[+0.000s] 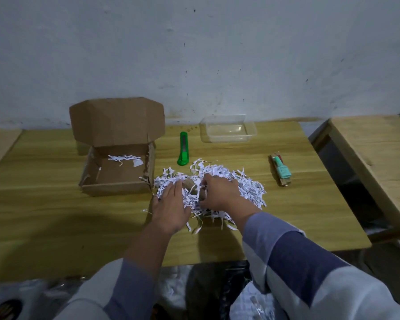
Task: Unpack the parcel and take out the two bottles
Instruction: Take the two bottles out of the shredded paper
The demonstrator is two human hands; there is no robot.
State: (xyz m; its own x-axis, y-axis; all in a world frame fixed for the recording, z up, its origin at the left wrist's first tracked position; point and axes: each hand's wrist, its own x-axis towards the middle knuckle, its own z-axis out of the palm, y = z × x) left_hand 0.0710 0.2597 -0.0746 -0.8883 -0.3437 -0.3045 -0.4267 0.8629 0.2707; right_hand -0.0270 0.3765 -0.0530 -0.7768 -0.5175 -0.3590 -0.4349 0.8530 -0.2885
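Note:
An open cardboard box [116, 179] sits on the wooden table [56, 215] with its lid up and a few paper shreds inside. Right of it lies a heap of white shredded paper [245, 183]. A brown, paper-coloured object [189, 184] shows in the middle of the heap, mostly buried. My left hand [170, 207] rests flat on the heap's left side with fingers straight. My right hand [219, 192] has its fingers curled round the brown object and shreds. A small mint-green bottle [281, 169] lies on its packet at the right.
A green utility knife [183, 148] lies behind the heap. A clear plastic tray [228, 130] stands at the back near the wall. A second wooden table [379, 153] stands to the right across a gap. Plastic bags lie on the floor below the near edge.

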